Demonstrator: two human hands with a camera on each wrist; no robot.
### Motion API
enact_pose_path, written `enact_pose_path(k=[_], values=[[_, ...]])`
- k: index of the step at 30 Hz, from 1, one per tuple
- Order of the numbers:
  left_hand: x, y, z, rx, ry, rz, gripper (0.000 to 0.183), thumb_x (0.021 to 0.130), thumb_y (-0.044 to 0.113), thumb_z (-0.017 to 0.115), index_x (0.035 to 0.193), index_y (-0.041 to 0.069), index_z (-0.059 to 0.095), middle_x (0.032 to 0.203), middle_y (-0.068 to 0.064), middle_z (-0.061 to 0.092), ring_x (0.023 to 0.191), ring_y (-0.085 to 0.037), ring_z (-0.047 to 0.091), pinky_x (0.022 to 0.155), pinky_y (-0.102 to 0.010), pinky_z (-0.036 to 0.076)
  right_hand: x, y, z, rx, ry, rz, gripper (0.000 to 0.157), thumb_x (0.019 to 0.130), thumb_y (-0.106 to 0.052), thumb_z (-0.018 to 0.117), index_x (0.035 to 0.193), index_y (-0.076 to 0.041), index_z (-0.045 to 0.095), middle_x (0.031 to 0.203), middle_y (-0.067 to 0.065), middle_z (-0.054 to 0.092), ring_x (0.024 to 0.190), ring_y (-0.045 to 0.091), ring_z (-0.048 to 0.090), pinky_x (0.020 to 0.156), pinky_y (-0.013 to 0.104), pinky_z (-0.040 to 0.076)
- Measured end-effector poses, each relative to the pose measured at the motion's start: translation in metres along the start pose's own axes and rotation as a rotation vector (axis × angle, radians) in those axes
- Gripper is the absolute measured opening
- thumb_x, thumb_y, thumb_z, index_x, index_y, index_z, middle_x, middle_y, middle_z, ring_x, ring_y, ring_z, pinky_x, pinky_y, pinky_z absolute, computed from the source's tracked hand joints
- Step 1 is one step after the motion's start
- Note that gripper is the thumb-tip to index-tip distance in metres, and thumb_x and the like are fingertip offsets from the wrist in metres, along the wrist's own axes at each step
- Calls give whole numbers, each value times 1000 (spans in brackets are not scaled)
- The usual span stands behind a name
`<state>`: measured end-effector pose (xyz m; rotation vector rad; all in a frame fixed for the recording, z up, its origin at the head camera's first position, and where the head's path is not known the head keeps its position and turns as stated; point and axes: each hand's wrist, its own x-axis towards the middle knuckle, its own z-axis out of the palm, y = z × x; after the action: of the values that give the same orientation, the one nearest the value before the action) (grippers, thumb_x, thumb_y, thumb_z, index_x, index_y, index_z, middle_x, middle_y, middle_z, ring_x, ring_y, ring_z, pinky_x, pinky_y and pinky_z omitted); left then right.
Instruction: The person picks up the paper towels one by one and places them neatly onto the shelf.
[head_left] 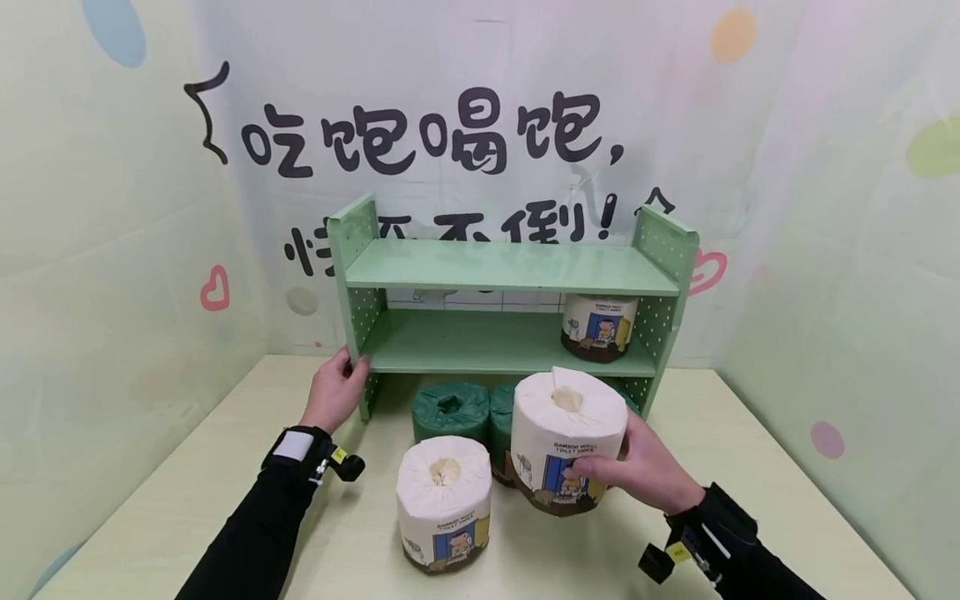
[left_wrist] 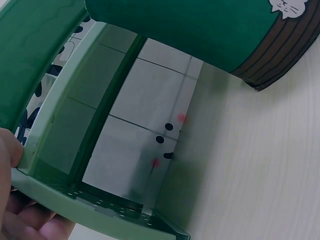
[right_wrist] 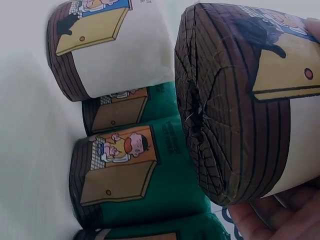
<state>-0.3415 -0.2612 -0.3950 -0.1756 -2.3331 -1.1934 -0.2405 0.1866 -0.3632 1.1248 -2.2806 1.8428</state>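
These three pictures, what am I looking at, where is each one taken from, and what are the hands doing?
No machine here: a person works with two bare hands, wearing a camera on the head and one on each wrist. The wide picture is the head view. The left hand grips the side panel of a small green two-tier plastic shelf on a pale wooden table. The right hand holds a white wrapped toilet paper roll lifted off the table. Another white roll stands in front, green-wrapped rolls behind, and one white roll on the lower shelf board. The left wrist picture shows the shelf's underside; the right wrist picture shows the held roll's brown base.
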Motion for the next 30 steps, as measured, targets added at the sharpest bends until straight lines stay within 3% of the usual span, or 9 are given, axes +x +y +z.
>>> enact_pose_path(k=[5, 16, 30], values=[[-1, -1, 0, -1, 5, 0, 30, 106, 28, 48, 118, 3, 60, 73, -8, 51, 58, -20, 46, 45, -27, 38, 5, 3, -3, 15, -8, -1, 79, 83, -6, 76, 148, -4, 32, 133, 16, 52, 114, 31, 54, 88, 44, 53], [-1, -1, 4, -4, 16, -1, 23, 106, 26, 49, 106, 5, 59, 70, -7, 47, 58, -19, 45, 46, -27, 39, 25, -7, -4, 1, 12, -34, 77, 84, -12, 75, 148, -7, 33, 133, 15, 52, 115, 29, 54, 88, 47, 52], [-1, 0, 1, -17, 12, -8, 31, 106, 27, 49, 123, 4, 60, 77, -10, 55, 62, -21, 49, 47, -27, 42, 63, -3, -6, -56, 104, 60, 76, 87, -20, 77, 150, -17, 33, 132, 10, 52, 113, 25, 54, 89, 51, 50]])
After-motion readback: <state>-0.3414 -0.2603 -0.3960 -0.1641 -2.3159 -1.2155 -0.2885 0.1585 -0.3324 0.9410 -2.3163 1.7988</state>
